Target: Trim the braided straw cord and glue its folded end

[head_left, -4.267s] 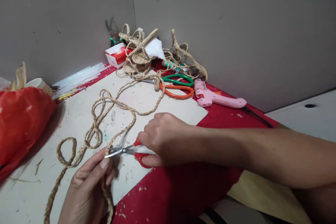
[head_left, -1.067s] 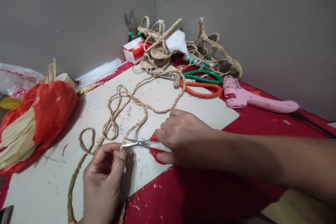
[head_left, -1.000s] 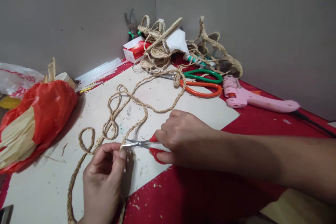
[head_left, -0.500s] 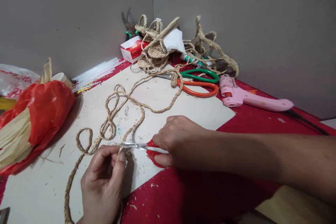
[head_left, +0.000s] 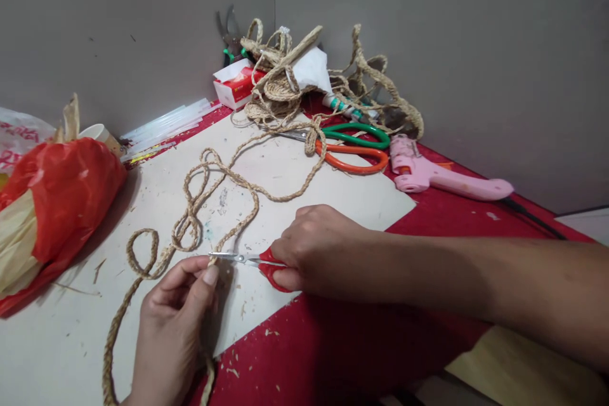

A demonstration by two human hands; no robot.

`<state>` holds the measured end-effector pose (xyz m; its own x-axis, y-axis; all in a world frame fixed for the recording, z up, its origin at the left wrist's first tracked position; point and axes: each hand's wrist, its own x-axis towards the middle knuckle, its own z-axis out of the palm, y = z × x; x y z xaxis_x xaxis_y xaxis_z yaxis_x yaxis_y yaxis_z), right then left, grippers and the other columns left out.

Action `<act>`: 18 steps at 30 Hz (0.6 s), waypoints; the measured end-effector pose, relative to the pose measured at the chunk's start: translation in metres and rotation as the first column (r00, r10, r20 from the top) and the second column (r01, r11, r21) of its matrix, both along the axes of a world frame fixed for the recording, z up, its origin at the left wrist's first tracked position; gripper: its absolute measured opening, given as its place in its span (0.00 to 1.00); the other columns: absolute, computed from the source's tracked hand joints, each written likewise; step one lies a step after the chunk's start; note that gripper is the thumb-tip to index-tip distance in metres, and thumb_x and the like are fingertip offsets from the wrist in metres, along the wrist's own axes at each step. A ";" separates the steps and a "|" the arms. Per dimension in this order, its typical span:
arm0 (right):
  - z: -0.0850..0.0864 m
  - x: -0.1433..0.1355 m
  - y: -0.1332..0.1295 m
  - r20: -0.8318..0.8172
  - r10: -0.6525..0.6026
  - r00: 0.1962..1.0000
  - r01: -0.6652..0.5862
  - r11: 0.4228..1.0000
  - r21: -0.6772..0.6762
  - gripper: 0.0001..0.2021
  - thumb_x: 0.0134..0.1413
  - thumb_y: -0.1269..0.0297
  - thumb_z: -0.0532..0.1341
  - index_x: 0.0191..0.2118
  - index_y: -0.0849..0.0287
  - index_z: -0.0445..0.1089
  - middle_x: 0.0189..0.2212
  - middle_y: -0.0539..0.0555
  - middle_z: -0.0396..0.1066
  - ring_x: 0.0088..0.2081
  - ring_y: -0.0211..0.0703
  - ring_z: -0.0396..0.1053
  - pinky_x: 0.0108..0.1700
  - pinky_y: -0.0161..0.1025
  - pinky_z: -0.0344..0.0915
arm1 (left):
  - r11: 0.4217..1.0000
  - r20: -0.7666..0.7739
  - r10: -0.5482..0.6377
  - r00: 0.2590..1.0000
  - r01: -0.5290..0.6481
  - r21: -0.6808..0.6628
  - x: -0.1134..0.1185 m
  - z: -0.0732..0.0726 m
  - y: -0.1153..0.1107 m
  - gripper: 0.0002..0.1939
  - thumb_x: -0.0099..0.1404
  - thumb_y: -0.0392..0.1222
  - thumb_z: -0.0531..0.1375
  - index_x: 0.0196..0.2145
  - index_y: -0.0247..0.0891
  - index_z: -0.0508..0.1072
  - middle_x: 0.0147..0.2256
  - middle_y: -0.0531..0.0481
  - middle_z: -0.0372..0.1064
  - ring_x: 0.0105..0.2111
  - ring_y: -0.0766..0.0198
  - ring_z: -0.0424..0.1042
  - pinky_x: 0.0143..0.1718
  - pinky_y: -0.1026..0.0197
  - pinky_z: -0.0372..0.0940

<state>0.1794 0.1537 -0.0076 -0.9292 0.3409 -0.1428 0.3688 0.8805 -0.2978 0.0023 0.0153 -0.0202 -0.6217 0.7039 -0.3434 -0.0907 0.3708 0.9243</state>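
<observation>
2 gray walls (head_left: 419,32), red tabletop (head_left: 342,336), pale sheet (head_left: 361,200), rope (head_left: 257,203)

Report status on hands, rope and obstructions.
Left hand pinching braided rope. Right hand gripping red-handled scissors, blades across rope. Caution: left thumb close beside blades.

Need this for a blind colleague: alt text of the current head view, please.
The right hand holds red scissors at a braided rope pinched in the left hand. Larger scissors and a pink glue gun lie beyond.
</observation>
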 end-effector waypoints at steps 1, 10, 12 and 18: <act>0.000 0.000 0.000 -0.011 -0.003 1.000 0.003 1.000 0.005 0.15 0.58 0.61 0.55 0.25 0.59 0.71 0.22 0.52 0.74 0.23 0.37 0.63 0.28 0.38 0.46 | 1.000 0.043 0.024 0.999 -0.023 -0.016 -0.001 -0.001 0.000 0.19 0.47 0.51 0.72 0.34 0.39 0.78 0.19 0.56 0.66 0.20 0.72 0.61 0.20 0.73 0.57; 0.007 -0.001 -0.003 0.005 -0.045 0.999 0.044 0.989 0.140 0.14 0.54 0.54 0.58 0.28 0.58 0.73 0.25 0.54 0.76 0.27 0.44 0.71 0.32 0.40 0.51 | 0.997 -0.223 0.074 0.972 -0.075 0.005 0.002 0.000 0.001 0.16 0.45 0.51 0.72 0.30 0.42 0.81 0.21 0.54 0.71 0.22 0.69 0.67 0.24 0.71 0.63; 0.005 0.000 -0.004 -0.036 -0.038 0.999 0.045 0.979 0.197 0.15 0.54 0.53 0.57 0.29 0.59 0.73 0.25 0.55 0.76 0.27 0.45 0.71 0.34 0.42 0.53 | 0.998 -0.275 0.062 0.959 -0.061 0.012 0.003 0.001 0.001 0.14 0.45 0.51 0.72 0.28 0.42 0.81 0.20 0.54 0.71 0.26 0.65 0.71 0.29 0.67 0.68; 0.003 0.000 -0.008 -0.058 -0.039 0.998 0.051 0.975 0.217 0.15 0.54 0.55 0.57 0.26 0.59 0.73 0.23 0.55 0.75 0.25 0.44 0.70 0.32 0.41 0.52 | 0.998 -0.449 0.051 0.892 -0.030 0.055 0.005 0.001 0.001 0.09 0.48 0.49 0.70 0.26 0.44 0.81 0.22 0.53 0.74 0.28 0.61 0.74 0.33 0.63 0.70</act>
<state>0.1794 0.1456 -0.0047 -0.9163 0.4004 -0.0109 0.3987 0.9091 -0.1204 0.0076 0.0158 -0.0190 -0.7304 0.6829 0.0120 0.3253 0.3323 0.8853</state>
